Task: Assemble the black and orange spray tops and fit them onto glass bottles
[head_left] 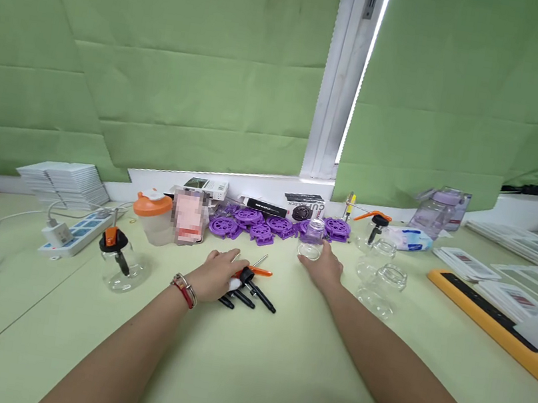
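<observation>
My left hand [217, 276], a red cord and bracelet on its wrist, rests on a small pile of black dropper pumps [250, 294] and an orange-handled tool [259, 270] on the pale green table; its fingers curl over one pump. Farther out, my right hand [324, 266] reaches a small clear glass bottle [312, 240] and touches its base from the right; whether the fingers close round it is unclear. Behind the bottle lies a heap of purple plastic wheels [265, 224].
An assembled bottle with an orange-black pump [117, 260] stands left, by a power strip [77, 231] and an orange-lidded cup [152, 216]. Clear bottles [383, 280] stand right. An orange-edged tray [503, 327], white card stacks [65, 182] and boxes [268, 205] line the edges.
</observation>
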A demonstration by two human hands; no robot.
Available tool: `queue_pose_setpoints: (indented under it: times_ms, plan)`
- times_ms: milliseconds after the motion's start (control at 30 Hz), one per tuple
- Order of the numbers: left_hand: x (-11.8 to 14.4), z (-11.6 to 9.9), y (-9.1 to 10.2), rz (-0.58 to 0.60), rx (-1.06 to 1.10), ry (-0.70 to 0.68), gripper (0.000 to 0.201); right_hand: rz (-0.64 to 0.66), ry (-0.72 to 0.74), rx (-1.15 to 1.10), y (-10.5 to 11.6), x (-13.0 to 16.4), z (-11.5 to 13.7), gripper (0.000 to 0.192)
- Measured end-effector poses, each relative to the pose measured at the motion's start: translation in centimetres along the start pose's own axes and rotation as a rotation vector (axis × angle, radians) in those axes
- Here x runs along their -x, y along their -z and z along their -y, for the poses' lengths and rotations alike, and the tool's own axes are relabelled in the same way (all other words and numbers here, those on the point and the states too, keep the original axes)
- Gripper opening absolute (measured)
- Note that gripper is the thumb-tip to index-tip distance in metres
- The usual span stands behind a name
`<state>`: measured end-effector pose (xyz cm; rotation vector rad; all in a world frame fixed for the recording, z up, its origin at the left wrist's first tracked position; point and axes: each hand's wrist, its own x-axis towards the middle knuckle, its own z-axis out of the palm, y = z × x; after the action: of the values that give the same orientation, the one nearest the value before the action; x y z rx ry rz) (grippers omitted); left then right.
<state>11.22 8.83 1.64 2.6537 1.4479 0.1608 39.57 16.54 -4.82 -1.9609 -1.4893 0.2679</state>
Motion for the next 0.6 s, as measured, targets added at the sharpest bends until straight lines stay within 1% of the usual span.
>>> queue_pose_setpoints:
  times_ms: [67,100,200,267,367,467,533,600]
  plan:
    - [0.0,0.2,-0.3,0.051,0.002,-0.025,0.049,0.01,-0.006,0.004,0.0,-0.1,-0.1,0.075]
    - [0.1,0.1,-0.2,0.064,0.002,-0.041,0.052,0.008,-0.008,0.004,-0.1,-0.2,-0.2,0.077]
    - [0.0,-0.4,0.2,0.073,0.006,-0.082,0.063,0.007,0.012,0.008,-0.1,-0.7,-0.3,0.091]
    - [-0.3,-0.9,0.4,0.083,0.016,-0.097,0.07,0.036,0.039,0.024,-0.2,-1.2,-0.3,0.098]
    - [-0.9,-1.3,0.5,0.119,0.052,-0.113,0.075,0.081,0.082,0.052,-0.4,-1.9,-0.3,0.097]
    - [-1.5,-1.4,0.7,0.154,0.101,-0.156,0.07,0.098,0.107,0.048,-0.6,-2.2,-0.5,0.088]
    - [-1.9,-1.3,0.9,0.168,0.128,-0.193,0.062,0.094,0.103,0.007,-0.6,-2.2,-0.7,0.084]
    - [-2.2,-1.3,0.9,0.163,0.136,-0.207,0.051,0.076,0.093,-0.072,-0.7,-2.1,-0.8,0.085]
